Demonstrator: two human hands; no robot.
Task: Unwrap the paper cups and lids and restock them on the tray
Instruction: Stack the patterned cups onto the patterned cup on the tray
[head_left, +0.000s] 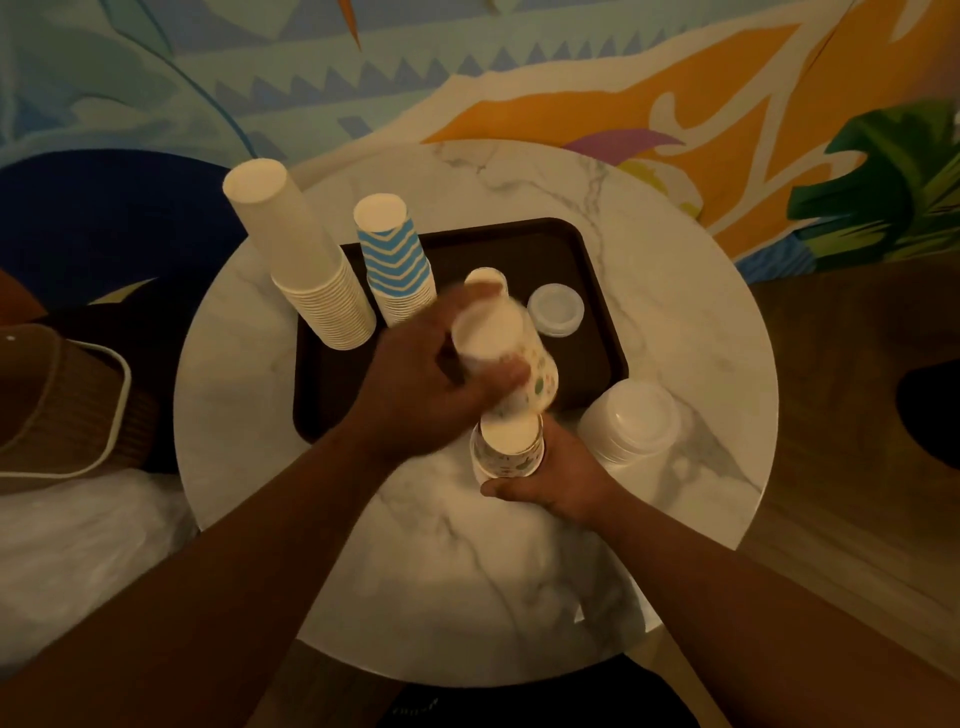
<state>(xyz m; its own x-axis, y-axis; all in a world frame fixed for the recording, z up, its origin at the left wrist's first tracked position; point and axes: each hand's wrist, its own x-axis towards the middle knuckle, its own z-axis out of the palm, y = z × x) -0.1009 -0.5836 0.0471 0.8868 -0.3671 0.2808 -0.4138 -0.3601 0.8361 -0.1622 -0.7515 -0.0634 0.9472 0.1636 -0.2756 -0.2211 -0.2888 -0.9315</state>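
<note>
On the round marble table sits a dark tray. No words can be read on anything. The left hand is curled around a spotted cup, held upside down and blurry. Just below it, the right hand is wrapped around a second spotted cup, also upside down. Past the left hand stand a tall stack of white cups and a stack of blue zigzag cups. One clear lid lies on the tray. Beside the right hand is a pile of lids. Behind the table is a bright painted wall.
</note>
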